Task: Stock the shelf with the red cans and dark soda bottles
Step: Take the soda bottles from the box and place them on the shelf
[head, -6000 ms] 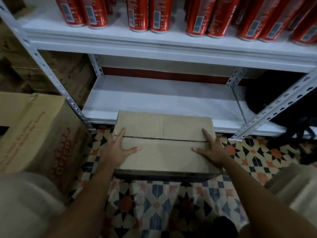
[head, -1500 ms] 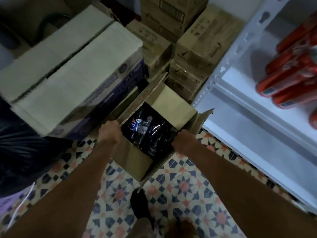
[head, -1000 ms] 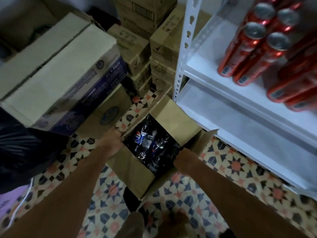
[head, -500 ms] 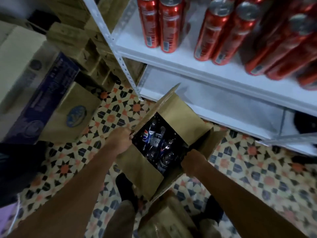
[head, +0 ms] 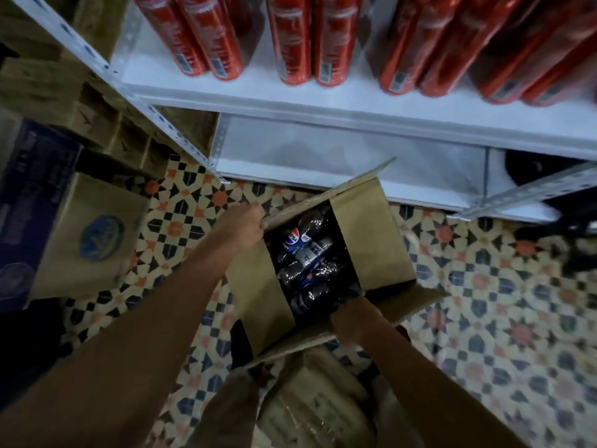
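Near side: our right hand (head: pixel 350 320) gripped the near end of the carton (head: pixel 381 240), fingers curled over its edge. Left hand (head: pixel 244 226) gripped the far-left corner likewise. Dark soda bottles (head: pixel 307 263) lay between both grips, long axes running toward the shelf (head: pixel 323 156); glossy, blue-labelled. Beyond, the bare lower shelf; above, red cans (head: pixel 297 40) upright.

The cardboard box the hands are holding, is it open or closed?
Open. The cardboard box has its flaps spread apart, and dark soda bottles show inside.

bare forearms (head: pixel 135 334), no sleeves, brownish trousers (head: pixel 226 412)
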